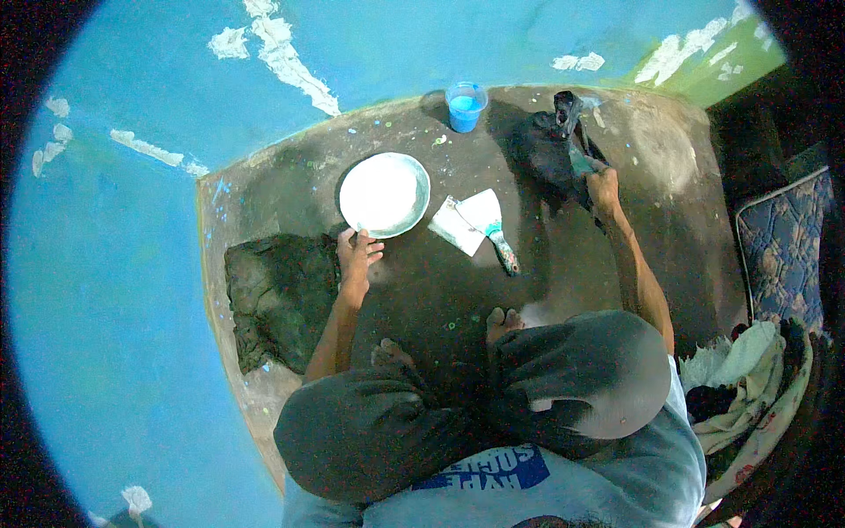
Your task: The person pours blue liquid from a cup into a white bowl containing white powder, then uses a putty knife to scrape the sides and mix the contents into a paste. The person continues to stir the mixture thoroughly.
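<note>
My left hand (pixel 356 261) grips the near rim of a round, shallow bowl (pixel 387 229) full of white paste. My right hand (pixel 604 189) is closed on a black bag (pixel 546 154), with a small teal patch showing just beyond my fingers; whether that is a separate item I cannot tell. Between my hands, a scraper (pixel 503 251) with a white-smeared blade and speckled handle lies beside a white flat piece (pixel 451 231). A clear cup (pixel 465 110) of blue liquid stands near the wall.
Blue walls (pixel 132 308) with white patches meet the stained floor (pixel 687 255). A dark crumpled cloth (pixel 273 295) lies at left. At right are a patterned padded mattress (pixel 783 242) and a heap of clothes (pixel 739 370). My bare feet and bent knees occupy the lower middle.
</note>
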Demonstrator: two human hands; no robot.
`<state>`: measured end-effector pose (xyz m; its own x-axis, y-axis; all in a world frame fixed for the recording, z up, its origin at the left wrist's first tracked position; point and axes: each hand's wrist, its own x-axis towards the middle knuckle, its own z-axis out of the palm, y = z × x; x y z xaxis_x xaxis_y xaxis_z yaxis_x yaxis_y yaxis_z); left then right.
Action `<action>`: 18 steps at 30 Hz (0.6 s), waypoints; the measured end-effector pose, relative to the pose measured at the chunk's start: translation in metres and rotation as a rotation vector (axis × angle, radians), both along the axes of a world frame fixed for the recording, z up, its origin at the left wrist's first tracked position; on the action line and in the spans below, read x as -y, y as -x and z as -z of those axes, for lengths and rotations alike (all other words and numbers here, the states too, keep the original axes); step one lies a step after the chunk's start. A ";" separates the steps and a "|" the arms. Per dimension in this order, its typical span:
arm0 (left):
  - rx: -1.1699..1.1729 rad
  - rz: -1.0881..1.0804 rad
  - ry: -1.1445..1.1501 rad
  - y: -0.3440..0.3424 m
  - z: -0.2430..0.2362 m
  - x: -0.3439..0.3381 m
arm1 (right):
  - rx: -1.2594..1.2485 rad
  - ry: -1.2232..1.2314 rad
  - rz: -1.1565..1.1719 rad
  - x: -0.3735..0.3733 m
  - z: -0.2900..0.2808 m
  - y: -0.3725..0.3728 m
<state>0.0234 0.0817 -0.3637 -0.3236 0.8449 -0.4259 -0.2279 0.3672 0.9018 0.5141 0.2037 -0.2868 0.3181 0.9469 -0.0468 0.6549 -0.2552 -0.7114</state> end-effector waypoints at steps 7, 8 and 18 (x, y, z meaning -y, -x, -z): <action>-0.014 0.018 0.007 0.006 0.002 0.001 | -0.670 0.030 0.118 0.019 -0.017 -0.019; -0.012 0.021 0.006 0.004 0.002 0.000 | -0.728 0.042 0.107 0.025 -0.025 -0.023; -0.028 0.013 0.008 -0.001 -0.007 -0.002 | -0.794 -0.025 0.114 0.057 -0.050 -0.036</action>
